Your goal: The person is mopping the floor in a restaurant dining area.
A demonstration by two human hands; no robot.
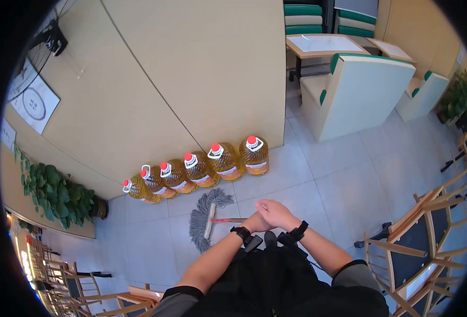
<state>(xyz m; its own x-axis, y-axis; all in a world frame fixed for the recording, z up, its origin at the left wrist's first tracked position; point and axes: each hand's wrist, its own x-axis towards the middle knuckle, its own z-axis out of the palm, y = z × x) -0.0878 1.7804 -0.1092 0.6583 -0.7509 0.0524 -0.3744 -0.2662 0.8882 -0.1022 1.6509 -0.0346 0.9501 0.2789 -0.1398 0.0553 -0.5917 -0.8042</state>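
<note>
A mop with grey strings (197,221) lies spread on the tiled floor ahead of my feet, its red handle (228,220) running up under my hands. My left hand (257,223) is closed at the upper end of the handle, partly covered. Over it rests my right hand (277,214), its fingers curled together around the same spot. The handle's top end is hidden by the hands. Each wrist wears a black strap. Just beyond the mop strings, a row of several oil bottles (202,171) with red caps and white carry loops stands along the wall.
The beige wall panel (191,63) rises behind the bottles. At the left is a potted plant (59,195). A booth seat (368,95) and a table (326,44) stand at the upper right. Upturned wooden chairs (421,248) crowd the right side, with more at the lower left.
</note>
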